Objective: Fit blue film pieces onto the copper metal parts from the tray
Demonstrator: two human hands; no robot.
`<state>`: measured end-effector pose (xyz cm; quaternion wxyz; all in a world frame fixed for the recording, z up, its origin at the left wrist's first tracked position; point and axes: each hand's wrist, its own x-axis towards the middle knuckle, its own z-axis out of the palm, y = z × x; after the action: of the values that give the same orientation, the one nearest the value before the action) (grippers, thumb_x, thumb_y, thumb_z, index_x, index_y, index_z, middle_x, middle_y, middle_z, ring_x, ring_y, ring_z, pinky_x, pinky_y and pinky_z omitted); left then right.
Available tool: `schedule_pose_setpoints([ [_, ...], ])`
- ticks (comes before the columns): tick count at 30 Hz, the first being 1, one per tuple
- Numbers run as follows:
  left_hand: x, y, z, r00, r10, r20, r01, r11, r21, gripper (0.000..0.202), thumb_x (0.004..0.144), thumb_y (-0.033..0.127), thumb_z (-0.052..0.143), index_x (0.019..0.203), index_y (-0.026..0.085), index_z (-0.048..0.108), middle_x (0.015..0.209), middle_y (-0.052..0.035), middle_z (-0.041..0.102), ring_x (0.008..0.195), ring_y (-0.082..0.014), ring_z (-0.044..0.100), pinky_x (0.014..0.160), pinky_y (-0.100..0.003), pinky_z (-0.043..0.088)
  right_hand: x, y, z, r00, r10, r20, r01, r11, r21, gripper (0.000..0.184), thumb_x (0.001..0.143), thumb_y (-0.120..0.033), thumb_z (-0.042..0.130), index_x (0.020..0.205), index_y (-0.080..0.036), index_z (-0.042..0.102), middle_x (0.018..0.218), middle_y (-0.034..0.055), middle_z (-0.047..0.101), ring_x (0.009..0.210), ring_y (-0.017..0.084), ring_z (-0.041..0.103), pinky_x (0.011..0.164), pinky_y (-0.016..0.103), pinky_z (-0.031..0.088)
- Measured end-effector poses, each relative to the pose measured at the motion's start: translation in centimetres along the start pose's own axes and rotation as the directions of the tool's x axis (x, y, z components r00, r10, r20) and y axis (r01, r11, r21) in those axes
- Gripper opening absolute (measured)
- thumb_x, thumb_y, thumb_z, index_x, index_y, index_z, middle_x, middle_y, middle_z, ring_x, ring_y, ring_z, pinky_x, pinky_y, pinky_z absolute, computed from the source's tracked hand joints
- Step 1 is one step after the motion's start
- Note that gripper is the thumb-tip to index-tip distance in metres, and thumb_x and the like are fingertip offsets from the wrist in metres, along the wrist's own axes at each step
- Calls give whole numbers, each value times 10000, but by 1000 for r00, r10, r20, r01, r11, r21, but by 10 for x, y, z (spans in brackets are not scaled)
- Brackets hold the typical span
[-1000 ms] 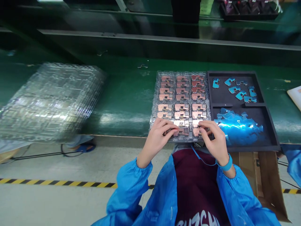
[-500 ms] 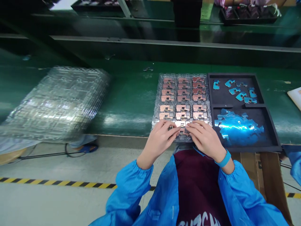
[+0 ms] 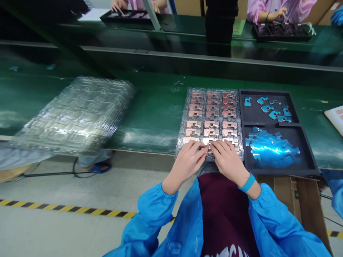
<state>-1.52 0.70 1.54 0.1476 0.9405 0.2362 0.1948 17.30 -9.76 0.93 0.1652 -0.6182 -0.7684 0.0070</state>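
A clear plastic tray (image 3: pixel 183 144) in front of me holds rows of flat copper-coloured metal parts (image 3: pixel 211 124). Over its near edge, my left hand (image 3: pixel 188 159) has thumb and fingers pinched together at a part in the middle column. My right hand (image 3: pixel 227 159), with a blue band on its wrist, meets it there with its fingers bent and closed. The fingertips almost touch and cover much of that part, so whatever they pinch is hidden. Right of the tray, a black two-compartment tray (image 3: pixel 242 123) holds several blue-covered parts (image 3: pixel 273 114) behind and a heap of blue film pieces (image 3: pixel 273 148) in front.
A tall stack of clear plastic trays (image 3: pixel 77 114) stands at the left, overhanging the green bench's (image 3: pixel 152 121) front edge. A small loose part (image 3: pixel 178 83) lies behind my tray. Across the bench, people in pink sleeves work at black trays (image 3: pixel 282 33). A cardboard box (image 3: pixel 284 192) is below, right.
My head view has shifted, so the bench sits lower and slightly right, and the co-workers' hands now show. My fingertips stay at the same place in the tray, slightly closer together.
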Motion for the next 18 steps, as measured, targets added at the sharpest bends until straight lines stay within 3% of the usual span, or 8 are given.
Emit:
schedule_pose_setpoints([
  [4,0,-1,2,999,20,-40,-20,1000,8,267,1073,163,566,1240,200,771,1147,-126,766,1059,-297,654,930,-465,592,5,5,-4,999,32,-19,-32,999,31,422,1062,-77,471,1449,-102,638,1474,177,677,1370,342,587,1249,573,442],
  [10,-9,3,4,993,5,-115,2,998,57,255,1061,142,598,1228,219,774,1194,-108,791,1122,-302,673,964,-471,596,20,20,-5,987,-155,36,155,988,16,385,1058,-48,482,1384,-104,679,1400,147,725,1276,309,633,1243,554,462],
  [18,-21,5,1,988,69,-140,-51,991,124,298,1021,160,682,1310,170,752,1306,-99,813,1176,-340,691,967,-484,581,18,18,-6,984,-168,52,169,986,1,429,1067,-55,458,1450,-97,646,1463,163,693,1335,313,616,1246,571,455],
])
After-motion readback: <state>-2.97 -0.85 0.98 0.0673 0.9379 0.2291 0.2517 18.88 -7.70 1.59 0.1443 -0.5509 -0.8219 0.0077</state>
